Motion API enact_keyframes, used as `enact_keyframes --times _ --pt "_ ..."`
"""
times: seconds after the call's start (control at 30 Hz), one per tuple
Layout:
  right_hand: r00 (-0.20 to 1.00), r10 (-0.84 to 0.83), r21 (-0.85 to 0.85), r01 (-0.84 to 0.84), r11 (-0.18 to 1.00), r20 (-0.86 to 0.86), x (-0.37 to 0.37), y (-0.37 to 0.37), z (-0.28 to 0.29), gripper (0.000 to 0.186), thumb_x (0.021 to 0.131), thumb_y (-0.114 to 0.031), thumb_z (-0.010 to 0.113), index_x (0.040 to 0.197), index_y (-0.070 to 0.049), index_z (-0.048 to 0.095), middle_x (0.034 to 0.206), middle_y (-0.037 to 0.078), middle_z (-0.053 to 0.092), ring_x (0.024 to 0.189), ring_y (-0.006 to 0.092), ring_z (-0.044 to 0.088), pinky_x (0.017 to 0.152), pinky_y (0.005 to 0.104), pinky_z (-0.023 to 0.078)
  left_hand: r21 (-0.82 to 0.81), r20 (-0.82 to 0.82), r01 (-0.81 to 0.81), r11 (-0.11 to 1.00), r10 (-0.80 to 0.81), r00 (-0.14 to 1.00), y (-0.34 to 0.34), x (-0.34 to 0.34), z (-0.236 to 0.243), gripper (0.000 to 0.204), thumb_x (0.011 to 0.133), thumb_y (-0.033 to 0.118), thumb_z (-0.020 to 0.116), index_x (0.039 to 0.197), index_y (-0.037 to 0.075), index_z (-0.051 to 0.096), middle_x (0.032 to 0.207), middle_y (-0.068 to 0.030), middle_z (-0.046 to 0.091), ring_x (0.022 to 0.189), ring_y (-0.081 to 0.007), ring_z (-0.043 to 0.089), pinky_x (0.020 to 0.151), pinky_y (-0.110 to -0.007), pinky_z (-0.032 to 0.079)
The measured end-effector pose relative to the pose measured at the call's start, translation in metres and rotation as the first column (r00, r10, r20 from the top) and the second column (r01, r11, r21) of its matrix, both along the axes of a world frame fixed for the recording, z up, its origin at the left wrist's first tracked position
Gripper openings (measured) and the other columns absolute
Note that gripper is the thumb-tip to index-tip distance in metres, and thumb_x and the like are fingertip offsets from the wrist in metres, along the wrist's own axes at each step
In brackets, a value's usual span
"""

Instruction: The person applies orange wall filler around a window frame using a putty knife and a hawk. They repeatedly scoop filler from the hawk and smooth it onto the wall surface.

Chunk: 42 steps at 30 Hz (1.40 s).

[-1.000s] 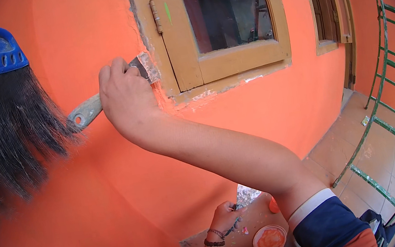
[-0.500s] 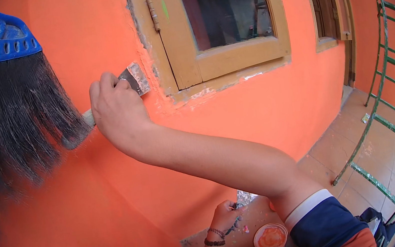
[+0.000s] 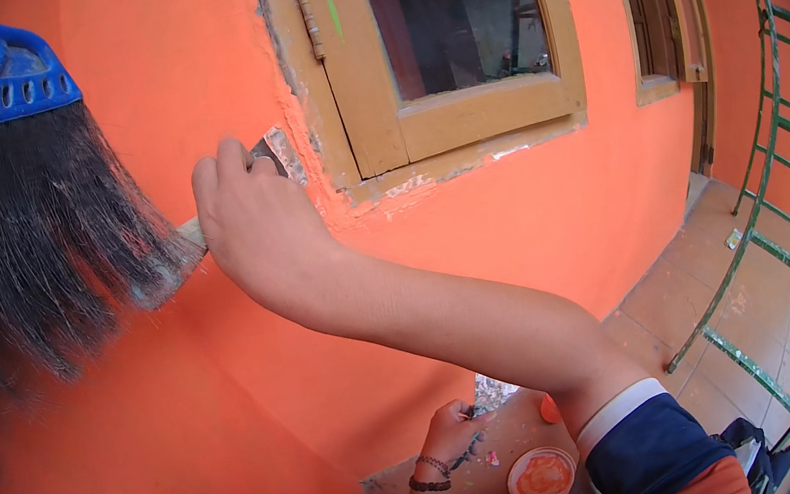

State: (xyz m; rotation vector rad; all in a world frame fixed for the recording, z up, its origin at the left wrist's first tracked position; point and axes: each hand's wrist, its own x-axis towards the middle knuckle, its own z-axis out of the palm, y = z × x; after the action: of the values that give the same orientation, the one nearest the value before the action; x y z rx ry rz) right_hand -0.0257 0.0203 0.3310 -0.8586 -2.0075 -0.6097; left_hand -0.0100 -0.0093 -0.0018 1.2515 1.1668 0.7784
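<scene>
My right hand point(image 3: 260, 220) is closed around the handle of a putty knife point(image 3: 285, 154). Its smeared metal blade lies close against the orange wall, beside the left edge of the window frame point(image 3: 347, 168). The pale handle end point(image 3: 172, 273) sticks out to the left, below the broom bristles. Lower down, my left hand point(image 3: 449, 431), with dark bracelets on its wrist, is closed on a dark-handled tool. A silvery, paint-smeared plate point(image 3: 493, 390) shows beyond its fingers; whether it belongs to that tool I cannot tell.
A blue broom head point(image 3: 9, 84) with black bristles hangs at the left. Below stand a round tub point(image 3: 542, 478) of orange paste and a small orange container point(image 3: 549, 409). A green ladder point(image 3: 763, 205) rises at the right from the tiled floor point(image 3: 671, 309).
My right hand has shifted slightly right and down with the putty knife, whose blade is now turned more edge-on. My left hand stays in place.
</scene>
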Motion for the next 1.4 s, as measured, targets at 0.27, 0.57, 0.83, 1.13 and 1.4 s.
enact_keyframes --times 0.27,0.57,0.83,1.13,1.4 --pt "0.843 0.331 -0.313 -0.479 0.82 -0.425 0.134 0.009 -0.089 0.033 0.087 -0.006 0.061 0.115 0.002 0.047 0.096 0.016 0.056 0.083 0.0196 0.062 0.068 0.0306 0.053 -0.009 0.023 -0.049 0.999 0.049 0.999 0.001 -0.005 0.006 0.022 0.086 0.019 0.072 0.084 0.001 0.06 0.064 -0.0034 0.059 0.045 -0.0103 0.054 0.038 -0.025 0.042" --pt "0.247 0.042 -0.203 -0.87 0.45 -0.968 0.242 0.01 -0.166 0.033 0.09 -0.009 0.066 0.118 0.002 0.052 0.094 0.011 0.064 0.08 0.0187 0.065 0.057 0.0282 0.055 0.071 0.052 -0.117 0.991 0.113 0.992 0.006 0.001 0.012 0.02 0.088 0.016 0.07 0.087 0.0 0.059 0.065 -0.0027 0.058 0.049 -0.0082 0.055 0.04 -0.023 0.042" --pt "0.093 0.167 -0.029 -0.936 0.35 -0.982 0.216 0.012 -0.163 0.035 0.09 -0.007 0.064 0.122 0.002 0.053 0.094 0.014 0.065 0.081 0.0204 0.065 0.055 0.0291 0.056 0.074 0.16 -0.12 0.99 0.107 0.981 0.02 0.022 0.004 0.026 0.088 0.018 0.071 0.086 0.002 0.052 0.065 -0.0023 0.056 0.046 -0.0067 0.051 0.038 -0.024 0.039" --pt "0.05 0.135 0.003 -0.932 0.362 -0.99 0.232 0.01 -0.163 0.035 0.089 -0.006 0.065 0.122 0.001 0.055 0.094 0.015 0.065 0.078 0.0219 0.067 0.051 0.0282 0.056 0.025 0.289 -0.071 0.997 0.061 0.955 0.014 0.02 0.026 0.016 0.089 0.009 0.069 0.093 0.001 0.056 0.069 -0.0057 0.061 0.049 -0.0095 0.055 0.041 -0.023 0.043" --pt "0.075 0.026 -0.055 -0.888 0.456 -0.997 0.281 0.007 -0.196 0.036 0.089 -0.01 0.068 0.121 0.0 0.057 0.09 0.016 0.066 0.073 0.0208 0.067 0.049 0.0267 0.054 0.059 0.376 -0.02 0.998 -0.003 0.927 0.011 0.022 0.036 0.019 0.088 0.011 0.071 0.09 0.002 0.054 0.069 -0.0041 0.061 0.048 -0.0058 0.053 0.041 -0.021 0.04"
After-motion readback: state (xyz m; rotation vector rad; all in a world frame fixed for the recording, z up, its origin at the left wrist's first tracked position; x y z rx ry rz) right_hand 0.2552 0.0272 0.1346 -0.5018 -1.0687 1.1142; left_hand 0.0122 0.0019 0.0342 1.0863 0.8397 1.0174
